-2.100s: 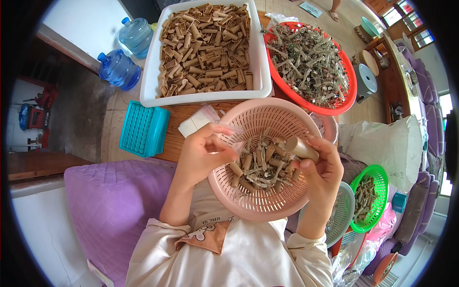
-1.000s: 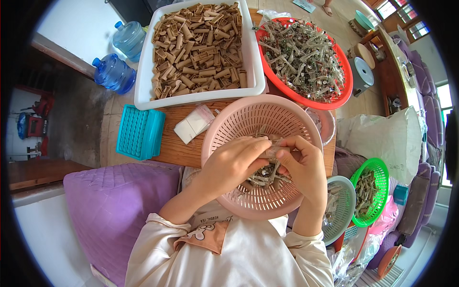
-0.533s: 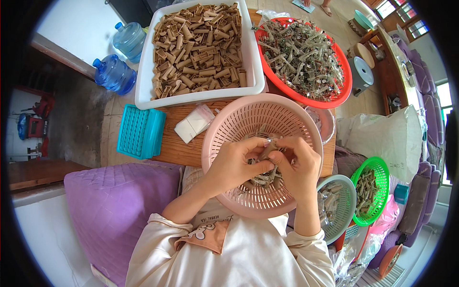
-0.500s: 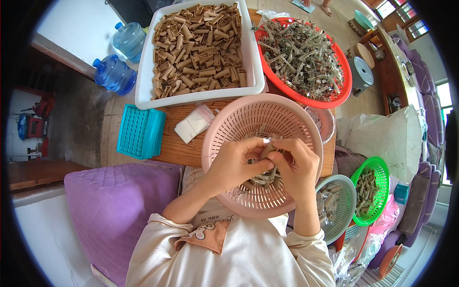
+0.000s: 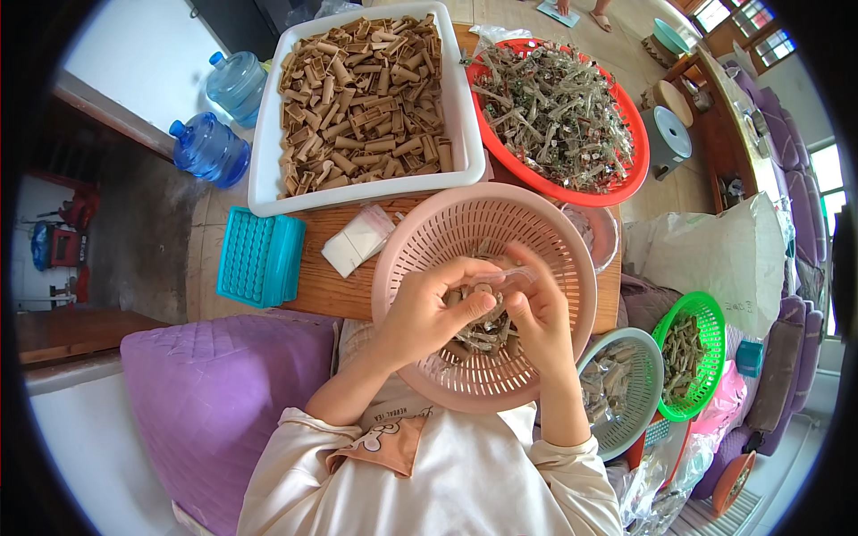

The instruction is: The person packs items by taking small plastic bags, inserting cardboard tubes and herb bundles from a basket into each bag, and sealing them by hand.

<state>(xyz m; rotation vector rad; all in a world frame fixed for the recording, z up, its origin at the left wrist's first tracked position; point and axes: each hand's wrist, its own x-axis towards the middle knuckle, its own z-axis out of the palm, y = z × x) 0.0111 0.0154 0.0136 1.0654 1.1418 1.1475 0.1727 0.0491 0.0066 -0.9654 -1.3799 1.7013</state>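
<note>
1. Your left hand is over the pink basket, its fingers bent narrow around one end of a clear plastic film; the thumb points inward, a little apart from the index finger.
2. Your right hand faces it from the other side, at the film's opposite end. Its upper fingers are blurred, so you cannot tell whether they grip the film.
3. The film spans the gap between your hands, above the basket's inside.
4. Below your hands, a mixed heap of brown tubes and clear wrappers lies in the basket, partly hidden.
5. On the wooden table, left of the basket, you have a white packet, with a teal rack beyond it.
6. Farther off, a white tray holds brown tube pieces; beside it, a red basket is heaped with crumpled plastic wrappers.
</note>
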